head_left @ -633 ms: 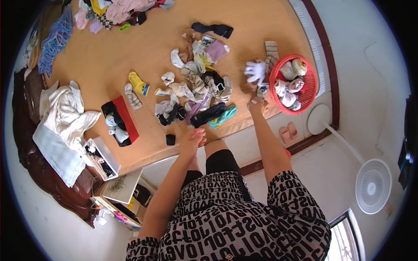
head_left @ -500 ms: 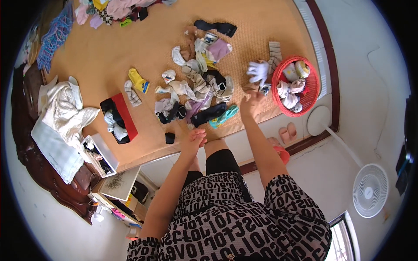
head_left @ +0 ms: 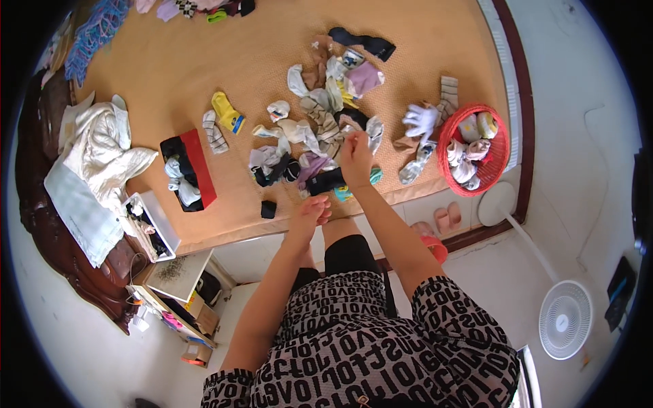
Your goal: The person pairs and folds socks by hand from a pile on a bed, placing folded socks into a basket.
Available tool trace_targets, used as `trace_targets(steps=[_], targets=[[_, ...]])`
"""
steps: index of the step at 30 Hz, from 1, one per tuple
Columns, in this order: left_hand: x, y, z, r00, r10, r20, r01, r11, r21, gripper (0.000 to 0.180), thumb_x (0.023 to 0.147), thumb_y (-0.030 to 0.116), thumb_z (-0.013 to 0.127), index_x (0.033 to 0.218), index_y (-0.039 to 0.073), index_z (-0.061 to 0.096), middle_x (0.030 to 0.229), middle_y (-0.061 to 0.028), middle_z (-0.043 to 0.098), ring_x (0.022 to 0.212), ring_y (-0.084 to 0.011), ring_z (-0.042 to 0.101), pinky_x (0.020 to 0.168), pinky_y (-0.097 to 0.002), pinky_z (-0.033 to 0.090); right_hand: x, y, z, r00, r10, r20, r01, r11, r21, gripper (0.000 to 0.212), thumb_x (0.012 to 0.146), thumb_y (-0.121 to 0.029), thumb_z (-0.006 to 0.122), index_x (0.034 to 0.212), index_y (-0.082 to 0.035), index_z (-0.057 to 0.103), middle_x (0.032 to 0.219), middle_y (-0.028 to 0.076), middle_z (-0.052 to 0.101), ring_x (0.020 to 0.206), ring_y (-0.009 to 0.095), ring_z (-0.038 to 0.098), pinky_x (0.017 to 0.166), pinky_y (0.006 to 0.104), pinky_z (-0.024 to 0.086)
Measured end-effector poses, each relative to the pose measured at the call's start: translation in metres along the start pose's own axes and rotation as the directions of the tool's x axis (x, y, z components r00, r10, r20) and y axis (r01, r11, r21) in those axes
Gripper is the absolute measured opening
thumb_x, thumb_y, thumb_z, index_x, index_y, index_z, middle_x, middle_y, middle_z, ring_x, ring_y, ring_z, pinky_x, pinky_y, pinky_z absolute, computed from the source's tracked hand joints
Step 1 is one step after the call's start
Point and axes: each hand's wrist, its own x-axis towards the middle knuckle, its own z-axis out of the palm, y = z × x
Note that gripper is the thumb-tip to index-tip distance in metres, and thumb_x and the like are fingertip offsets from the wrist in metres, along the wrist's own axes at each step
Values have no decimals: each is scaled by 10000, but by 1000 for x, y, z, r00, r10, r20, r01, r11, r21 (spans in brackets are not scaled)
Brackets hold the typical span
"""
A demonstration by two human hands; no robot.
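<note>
My right hand (head_left: pixel 356 162) is over the right side of a loose sock pile, its fingers bent together beside a white-and-black sock (head_left: pixel 374 132); whatever they pinch is hidden. By the bed's near edge, my left hand (head_left: pixel 312 212) is palm up with loosely curled fingers, and nothing shows in it. Just above it lies a black sock (head_left: pixel 325 181). The pile also has a striped sock (head_left: pixel 326 126) and a lilac one (head_left: pixel 365 79). At the right, a grey patterned sock (head_left: pixel 416 164) lies below a white glove (head_left: pixel 421 120), beside a red basket (head_left: pixel 445 160) of bundled socks.
A red-and-black box (head_left: pixel 198 166) with socks stands left, near a white bin (head_left: pixel 170 245). A yellow sock (head_left: pixel 226 112) and a striped one (head_left: pixel 215 132) lie apart. White cloth (head_left: pixel 109 149) covers the far left. A white fan (head_left: pixel 564 319) stands off the bed at right.
My right hand has moved left, from beside the red basket to the sock pile. The grey patterned sock it was over now lies uncovered. My left hand has hardly moved; the view has shifted slightly.
</note>
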Motion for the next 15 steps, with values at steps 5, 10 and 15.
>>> trace_targets(steps=[5, 10, 15], targets=[[-12, 5, 2, 1000, -10, 17, 10, 1000, 12, 288, 912, 224, 503, 1142, 56, 547, 1037, -51, 594, 883, -150, 581, 785, -289, 464, 31, 28, 37, 946, 311, 88, -222, 824, -521, 363, 800, -354, 556, 1062, -102, 539, 806, 126, 644, 766, 309, 626, 680, 431, 479], [-9, -3, -29, 998, 18, -63, -20, 999, -35, 311, 910, 274, 509, 1140, 69, 556, 1048, -48, 592, 891, -143, 573, 796, -287, 451, 20, 7, 38, 982, 143, 126, -81, 912, -403, 231, 782, -284, 594, 861, -69, 623, 762, 93, 637, 699, 262, 620, 641, 377, 476], [-6, 45, -30, 988, 82, -133, -113, 963, -244, 420, 903, 389, 493, 1150, 54, 543, 1050, -61, 592, 920, -157, 562, 807, -285, 441, -38, -76, -22, 828, 117, 548, -159, 987, 29, 148, 779, -153, 624, 864, -35, 598, 703, 75, 601, 610, 183, 561, 585, 288, 438]])
